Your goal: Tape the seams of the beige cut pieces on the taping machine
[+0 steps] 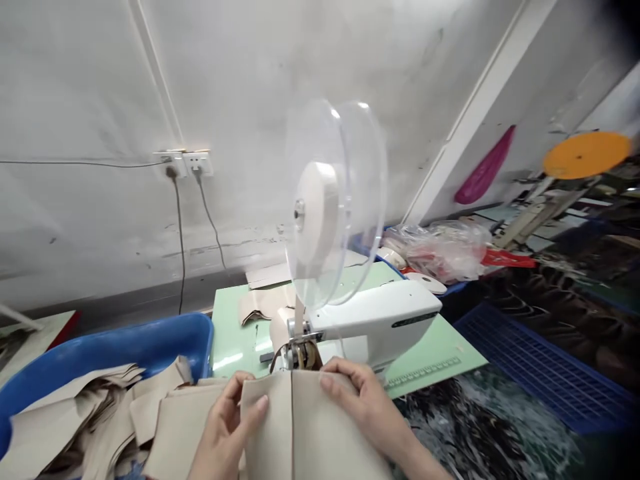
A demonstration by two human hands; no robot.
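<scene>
A beige leather-like piece with a dark seam line down its middle spans both my hands. My left hand pinches its left edge, thumb on top and fingers beneath. On the right side, my right hand grips the upper edge with the thumb pressed on the face. The far edge of the piece lies right at the head of a white machine. Above the head stands a clear reel holding a roll of pale tape, whose strip runs down into the machine.
Left, a blue tub holds several beige pieces. The machine sits on a green tabletop with a ruler strip. Right are plastic bags, a blue crate and an orange disc. Plugged sockets are on the wall.
</scene>
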